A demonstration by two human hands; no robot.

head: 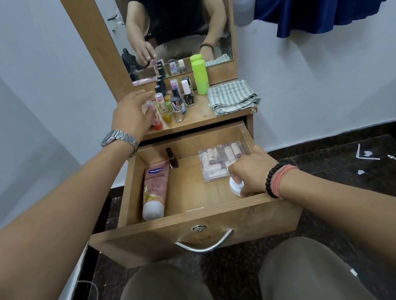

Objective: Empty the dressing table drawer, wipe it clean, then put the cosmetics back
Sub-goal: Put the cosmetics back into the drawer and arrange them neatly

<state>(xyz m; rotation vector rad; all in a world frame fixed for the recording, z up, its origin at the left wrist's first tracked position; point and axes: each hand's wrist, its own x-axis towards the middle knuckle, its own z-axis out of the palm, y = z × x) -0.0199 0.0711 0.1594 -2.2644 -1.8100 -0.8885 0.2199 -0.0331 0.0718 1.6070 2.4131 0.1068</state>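
Wooden dressing-table drawer (198, 218) stood pulled out, with three items inside besides the one in hand. A pink squeeze tube with white cap (154, 190) lay along the left wall, cap toward the front. A small dark nail-polish bottle (172, 157) stood upright at the back left, just beside the tube's far end. A clear plastic case of small lipstick-like tubes (220, 160) lay flat at the back right.

Right hand (252, 170) was in the drawer's front right corner — fingers curled over a small round white jar (235, 186), grip closed on it from above. Jar sat just in front of the clear case, near the drawer's front wall.

Left hand (132, 113) was over the left end of the wooden desk (201, 117), fingers loosely extended, touching or just above a small orange-based bottle (155, 120) — contact could not be confirmed; grip read as released.

On the desk: a cluster of upright nail-polish bottles (174, 98), a lime-green cylindrical container (200, 76) behind them, and a folded grey striped cloth (233, 96) at the right end.
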